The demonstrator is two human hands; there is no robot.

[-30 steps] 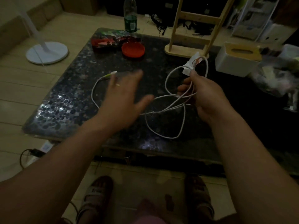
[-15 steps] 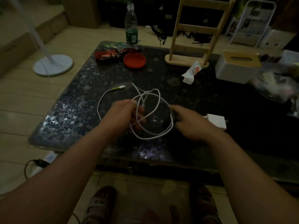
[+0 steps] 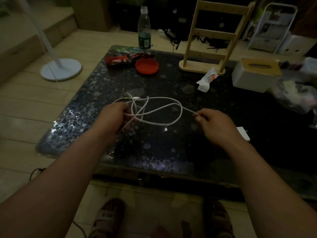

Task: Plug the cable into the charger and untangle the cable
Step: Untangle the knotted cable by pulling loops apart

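dim light falls on a dark speckled glossy table [image 3: 96, 117] with pale floor tiles beyond it. over its middle the left hand [image 3: 115, 115] is closed on a bunch of crossing strands of the thin white cable [image 3: 164, 124], while the right hand [image 3: 216, 124] pinches a single run of it between thumb and fingertips, drawn out to the right. between them a wide limp loop hangs just over the surface, and a plug end lies just beyond the left hand. the small white boxy charger [image 3: 243, 134] sits on the table just right of the right wrist, not yet connected. the step seems to be untangling: best to keep the pinch light, feed the loop through the crossing rather than pull it tight, and find the free end before plugging in. farther off stand a shallow red dish [image 3: 147, 66], a clear plastic bottle [image 3: 144, 30], a wooden rack [image 3: 214, 35] and a white tissue box [image 3: 253, 78].
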